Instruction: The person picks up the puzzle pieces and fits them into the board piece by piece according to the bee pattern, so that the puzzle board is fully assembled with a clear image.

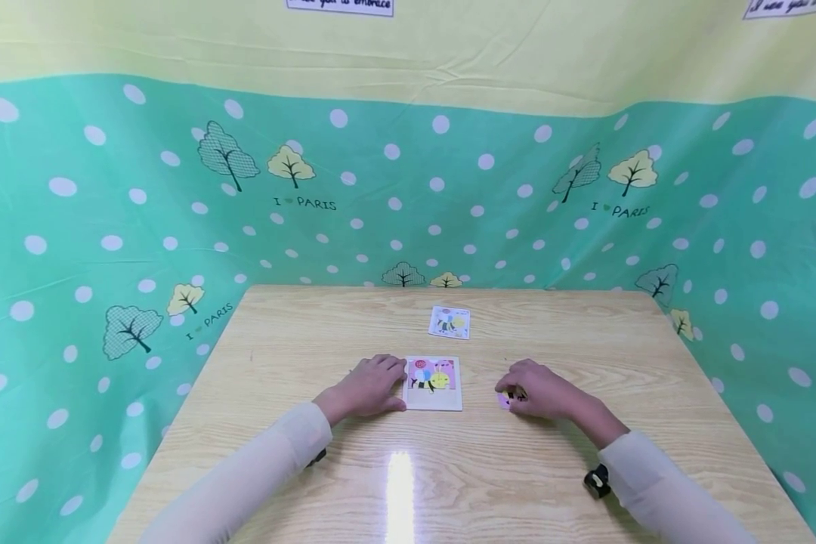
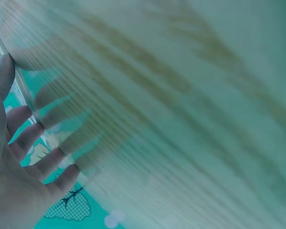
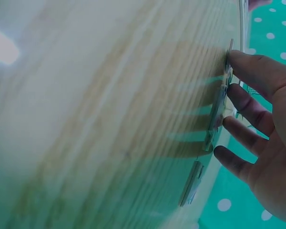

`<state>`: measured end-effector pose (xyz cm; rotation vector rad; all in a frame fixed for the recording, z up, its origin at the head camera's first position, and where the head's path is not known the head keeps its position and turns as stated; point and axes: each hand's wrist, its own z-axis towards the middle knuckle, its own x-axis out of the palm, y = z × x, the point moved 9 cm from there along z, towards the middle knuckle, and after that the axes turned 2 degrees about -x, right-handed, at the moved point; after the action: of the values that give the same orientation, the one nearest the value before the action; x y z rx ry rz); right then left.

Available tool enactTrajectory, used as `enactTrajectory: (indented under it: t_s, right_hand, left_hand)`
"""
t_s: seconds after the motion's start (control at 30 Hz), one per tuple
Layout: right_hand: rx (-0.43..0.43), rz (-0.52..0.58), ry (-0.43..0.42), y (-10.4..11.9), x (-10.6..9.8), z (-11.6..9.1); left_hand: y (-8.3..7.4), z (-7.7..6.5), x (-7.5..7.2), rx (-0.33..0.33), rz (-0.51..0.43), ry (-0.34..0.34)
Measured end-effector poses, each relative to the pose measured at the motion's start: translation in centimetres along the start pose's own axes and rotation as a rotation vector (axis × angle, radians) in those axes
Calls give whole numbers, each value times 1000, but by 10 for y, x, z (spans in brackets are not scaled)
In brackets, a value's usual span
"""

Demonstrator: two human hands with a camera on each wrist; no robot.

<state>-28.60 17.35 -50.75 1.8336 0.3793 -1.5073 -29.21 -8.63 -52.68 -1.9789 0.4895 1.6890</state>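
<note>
Head view: white-bordered puzzle board (image 1: 438, 400), pink bee-printed upper half

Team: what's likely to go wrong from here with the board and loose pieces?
1. Mix-up or nudge: the right hand partly covers the loose pieces. They lie close together, so its fingers might shift or catch a neighbour.

2. Board twisting: the left hand is at the left edge of the puzzle board only, so an off-centre push could turn it.

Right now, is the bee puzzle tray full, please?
Partly full: the bee puzzle tray shows bee artwork above but is bare below.
</note>
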Motion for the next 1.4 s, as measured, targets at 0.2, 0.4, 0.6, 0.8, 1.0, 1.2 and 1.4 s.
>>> enactTrajectory:
  t_s: [0.2, 0.4, 0.6, 0.8, 1.0, 1.2, 1.4]
  right_hand:
    - [5, 0, -22, 0, -1, -1]
    - [-12, -40, -32, 1, -1, -1]
    - [-20, -53, -37, 2, 0, 0]
    - [-44, -40, -68, 9, -1, 4]
    - [-30, -26, -76, 14, -3, 14]
    - [-38, -6, -71, 23, -2, 27]
    - [-38, 12, -63, 33, 3, 42]
  left_hand:
    - [0, 0, 0, 9, 7, -8]
    - [0, 1, 0, 9, 1, -11]
    - [0, 0, 1, 4, 0, 4]
    - [0, 0, 0, 3, 4, 6]
    - [-1, 0, -1, 3, 3, 4]
    - [-2, 0, -2, -1, 3, 5]
    - [-3, -1, -3, -7, 5, 5]
